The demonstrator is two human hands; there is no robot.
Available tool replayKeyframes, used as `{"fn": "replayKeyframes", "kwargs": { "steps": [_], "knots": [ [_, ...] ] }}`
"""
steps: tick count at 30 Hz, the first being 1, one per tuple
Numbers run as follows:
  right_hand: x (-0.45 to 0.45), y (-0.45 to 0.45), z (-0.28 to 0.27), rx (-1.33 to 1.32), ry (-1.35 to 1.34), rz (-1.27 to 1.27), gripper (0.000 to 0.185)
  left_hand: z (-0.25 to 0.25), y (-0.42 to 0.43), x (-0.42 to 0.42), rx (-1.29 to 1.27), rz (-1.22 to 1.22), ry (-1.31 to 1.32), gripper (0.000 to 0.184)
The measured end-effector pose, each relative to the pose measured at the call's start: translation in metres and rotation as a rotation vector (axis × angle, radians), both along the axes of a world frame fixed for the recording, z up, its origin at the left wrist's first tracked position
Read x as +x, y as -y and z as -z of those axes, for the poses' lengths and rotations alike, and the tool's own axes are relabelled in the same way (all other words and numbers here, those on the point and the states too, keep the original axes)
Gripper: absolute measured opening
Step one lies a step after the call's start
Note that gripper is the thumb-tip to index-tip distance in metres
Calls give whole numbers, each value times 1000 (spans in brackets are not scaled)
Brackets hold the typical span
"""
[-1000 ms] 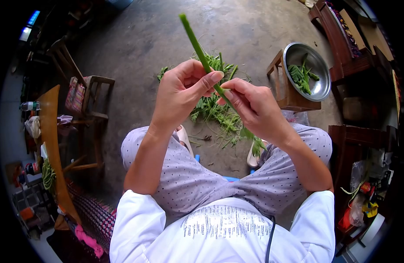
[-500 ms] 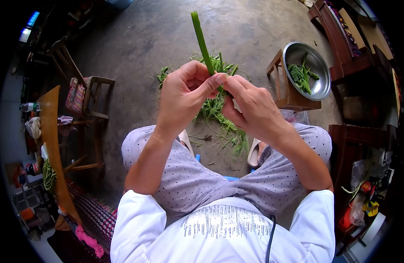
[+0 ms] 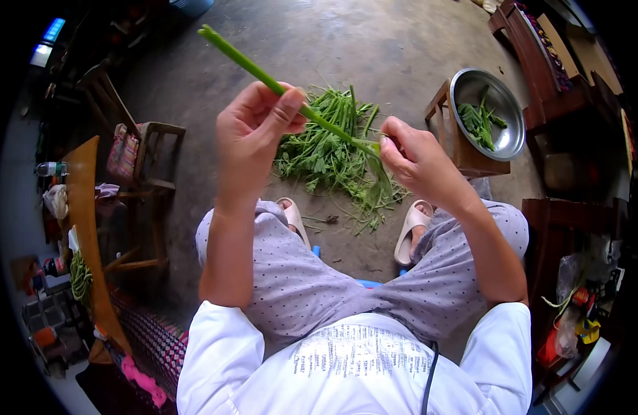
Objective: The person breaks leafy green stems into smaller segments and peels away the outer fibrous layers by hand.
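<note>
A long green vegetable stalk slants from upper left down to the right, with leaves hanging at its lower end. My left hand is closed around the stalk's middle, thumb on top. At the lower end my right hand pinches, thumb against fingers, on a thin green piece beside the stalk; the exact bit between the fingertips is too small to make out. Beneath both hands a loose pile of green stalks and leaves lies on the floor.
A metal basin holding some green pieces rests on a wooden stool at right. On the left are a wooden chair and a table edge with a plastic bottle. My slippered feet flank the pile.
My hands have moved apart, the left one leftward and the right one rightward. The stalk has tipped from nearly upright to a slant toward the upper left.
</note>
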State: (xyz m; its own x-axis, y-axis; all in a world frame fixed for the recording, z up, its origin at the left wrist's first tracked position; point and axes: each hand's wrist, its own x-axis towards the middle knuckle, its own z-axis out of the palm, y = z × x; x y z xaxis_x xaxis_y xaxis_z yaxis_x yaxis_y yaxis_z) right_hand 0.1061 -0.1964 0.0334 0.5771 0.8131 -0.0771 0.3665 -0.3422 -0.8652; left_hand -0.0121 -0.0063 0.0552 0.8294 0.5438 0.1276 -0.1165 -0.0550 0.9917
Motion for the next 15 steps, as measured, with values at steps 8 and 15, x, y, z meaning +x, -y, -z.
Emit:
{"fn": "replayKeyframes", "kwargs": {
  "steps": [8,15],
  "knots": [
    [29,22,69,-358,286,14,17,-8,-37,-26,54,-276,89,22],
    [37,28,181,-352,538,-186,21,-10,-57,-49,-53,-278,174,20]
  ]
}}
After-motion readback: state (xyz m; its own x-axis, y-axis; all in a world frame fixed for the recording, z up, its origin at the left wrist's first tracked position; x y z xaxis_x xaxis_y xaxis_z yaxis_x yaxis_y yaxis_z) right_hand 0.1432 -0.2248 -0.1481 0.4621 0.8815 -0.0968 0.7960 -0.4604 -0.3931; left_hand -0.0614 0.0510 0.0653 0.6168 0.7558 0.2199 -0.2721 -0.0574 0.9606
